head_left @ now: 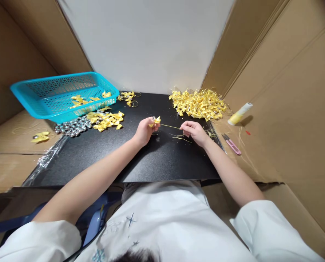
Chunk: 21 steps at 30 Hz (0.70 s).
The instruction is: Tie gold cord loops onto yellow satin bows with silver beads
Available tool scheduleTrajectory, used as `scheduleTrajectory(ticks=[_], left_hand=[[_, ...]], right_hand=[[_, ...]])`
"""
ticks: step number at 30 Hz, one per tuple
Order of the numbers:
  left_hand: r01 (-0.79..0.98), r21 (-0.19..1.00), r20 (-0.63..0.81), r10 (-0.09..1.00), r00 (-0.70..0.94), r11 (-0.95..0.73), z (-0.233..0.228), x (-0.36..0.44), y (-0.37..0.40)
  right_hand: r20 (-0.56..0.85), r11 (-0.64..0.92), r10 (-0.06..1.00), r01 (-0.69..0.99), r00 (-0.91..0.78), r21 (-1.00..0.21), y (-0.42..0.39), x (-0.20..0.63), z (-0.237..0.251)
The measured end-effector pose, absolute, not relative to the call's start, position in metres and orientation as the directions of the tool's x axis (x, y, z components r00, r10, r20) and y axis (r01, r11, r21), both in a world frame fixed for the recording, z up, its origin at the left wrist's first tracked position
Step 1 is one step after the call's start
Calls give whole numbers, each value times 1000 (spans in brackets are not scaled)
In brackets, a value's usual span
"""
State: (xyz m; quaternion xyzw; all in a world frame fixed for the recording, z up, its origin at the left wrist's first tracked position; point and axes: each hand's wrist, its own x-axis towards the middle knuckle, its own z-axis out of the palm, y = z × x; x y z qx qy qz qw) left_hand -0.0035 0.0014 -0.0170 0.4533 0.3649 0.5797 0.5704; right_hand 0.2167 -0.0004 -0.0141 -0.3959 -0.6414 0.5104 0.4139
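Observation:
My left hand pinches a small yellow ribbon bow with a silver bell on it, just above the black mat. A thin gold thread runs from the bow to my right hand, which holds its other end between the fingertips. Both hands hover over the middle of the mat, roughly a hand's width apart.
A blue plastic basket with a few bows stands at back left. In front of it lie silver bells and loose bows. A big bow heap sits back right; thread spool and pink snips lie right. Cardboard walls surround.

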Motion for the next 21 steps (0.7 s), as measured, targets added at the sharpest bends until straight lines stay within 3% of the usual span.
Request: scheduleTrajectory(ticks=[5,10,14,21], left_hand=[[-476,879,42,999,8,-33,-7,-15,6],[-503,862,29,998,-59,-54,-1,-27,12],[-408,911,29,995,-99,-67,-5,-26,15],[-72,995,60,991,-122,-70,-21,-20,16]], right_hand=[[131,168,947,103,-295,-980,6,231,-10],[121,161,949,117,-291,-980,11,246,-4],[112,140,943,69,-315,-988,10,253,0],[124,74,919,-146,-375,-987,5,264,11]])
